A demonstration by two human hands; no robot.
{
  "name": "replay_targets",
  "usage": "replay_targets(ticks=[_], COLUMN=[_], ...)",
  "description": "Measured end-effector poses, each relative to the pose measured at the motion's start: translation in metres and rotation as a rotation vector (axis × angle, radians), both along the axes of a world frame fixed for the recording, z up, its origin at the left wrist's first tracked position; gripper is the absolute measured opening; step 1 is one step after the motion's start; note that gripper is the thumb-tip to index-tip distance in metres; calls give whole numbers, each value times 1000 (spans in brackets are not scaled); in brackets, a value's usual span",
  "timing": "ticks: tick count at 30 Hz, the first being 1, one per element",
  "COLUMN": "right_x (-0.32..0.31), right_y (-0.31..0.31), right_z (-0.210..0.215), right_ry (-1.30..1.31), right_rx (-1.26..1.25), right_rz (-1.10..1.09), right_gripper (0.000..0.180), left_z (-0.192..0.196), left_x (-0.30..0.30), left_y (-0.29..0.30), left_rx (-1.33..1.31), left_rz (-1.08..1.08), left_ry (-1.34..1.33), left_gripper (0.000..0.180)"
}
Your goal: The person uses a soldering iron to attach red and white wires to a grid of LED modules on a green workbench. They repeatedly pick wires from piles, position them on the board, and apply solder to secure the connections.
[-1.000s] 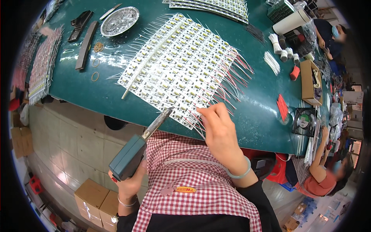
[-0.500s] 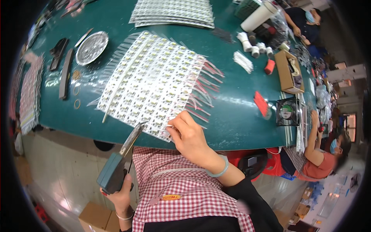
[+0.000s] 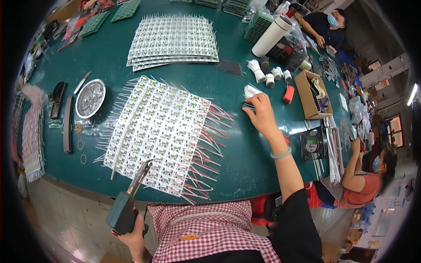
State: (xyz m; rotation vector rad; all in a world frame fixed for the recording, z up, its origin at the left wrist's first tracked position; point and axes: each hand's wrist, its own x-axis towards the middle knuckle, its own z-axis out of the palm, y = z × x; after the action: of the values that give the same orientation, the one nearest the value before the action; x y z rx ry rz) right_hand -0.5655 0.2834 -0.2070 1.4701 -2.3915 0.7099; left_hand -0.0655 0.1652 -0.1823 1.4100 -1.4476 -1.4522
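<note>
My left hand [image 3: 133, 236] grips a dark green soldering gun [image 3: 122, 212] by its handle; the tip points up over the near part of a white circuit board panel [image 3: 155, 131]. Rows of small components cover the panel. Red and white wires [image 3: 210, 151] stick out along its right side, and whitish wires fringe its left. Stretched out to the right, my right hand [image 3: 263, 115] has thumb and fingers closed at the near end of a small pile of white wires [image 3: 251, 90]. How many wires are pinched is too small to tell.
A stack of similar panels [image 3: 173, 41] lies farther back. At left are a foil bowl [image 3: 90, 98], a dark bar [image 3: 68, 125] and rubber bands [image 3: 80, 144]. A white flask [image 3: 272, 37], wire bundles, a cardboard box [image 3: 302, 98] and a fan [image 3: 312, 143] occupy the right. Two people sit there.
My right hand has left the panel's near right edge and moved right and away to the white wire pile. The soldering gun stays over the panel. The view has shifted.
</note>
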Motion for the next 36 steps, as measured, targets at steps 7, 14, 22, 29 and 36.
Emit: replay_targets(ticks=[7, 14, 22, 29, 36], right_x=[-47, -70, -81, -82, -86], right_y=[-72, -123, -133, -131, -124], right_z=[-5, -28, -39, -32, -28], right_ry=[79, 261, 355, 322, 185], right_rx=[-130, -66, -100, -69, -36], right_rz=[90, 29, 11, 17, 91], right_gripper=[23, 21, 11, 17, 26], left_z=[23, 12, 22, 63, 55], left_x=[-54, -83, -125, -158, -185], left_y=[-14, -22, -31, -45, -49], left_rx=[-133, -350, -349, -229, -250], left_rz=[26, -20, -51, -112, -73], left_ry=[45, 40, 69, 94, 110], left_gripper=[36, 43, 51, 54, 57])
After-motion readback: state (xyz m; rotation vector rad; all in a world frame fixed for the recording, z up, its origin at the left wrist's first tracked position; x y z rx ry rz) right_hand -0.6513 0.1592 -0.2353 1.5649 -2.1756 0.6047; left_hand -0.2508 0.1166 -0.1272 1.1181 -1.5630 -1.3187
